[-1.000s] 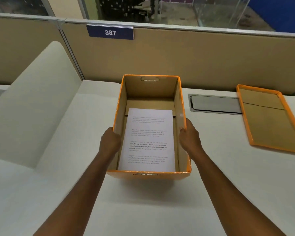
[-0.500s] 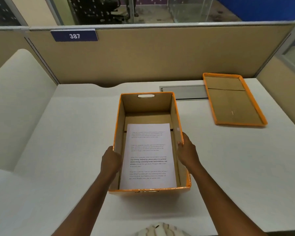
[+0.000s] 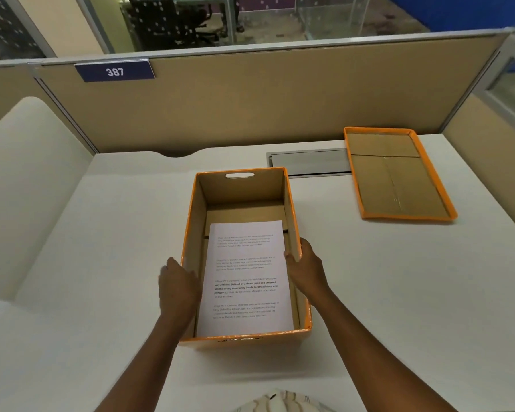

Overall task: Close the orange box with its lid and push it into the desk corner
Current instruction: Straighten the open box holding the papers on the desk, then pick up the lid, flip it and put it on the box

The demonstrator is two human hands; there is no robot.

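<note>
Orange box (image 3: 292,221): open-topped, standing on the white tabletop (image 3: 384,292) near its middle, a cut-out handle in the far wall.
Printed sheet (image 3: 246,278): 1 white page of text lying flat on the box floor.
Left hand (image 3: 177,285): against the outside of the box's left wall, fingers curled over the rim; it grips that wall.
Right hand (image 3: 305,267): wrapped over the right wall's rim, thumb inside, gripping it.
Lid (image 3: 396,173): orange-edged, lying inside-up on the tabletop, well apart from the box, toward the far right corner.
Metal cable tray (image 3: 308,162): set into the tabletop between box and lid.
Partition (image 3: 265,93): tan panel behind, with a blue plate (image 3: 114,71) reading 387.
</note>
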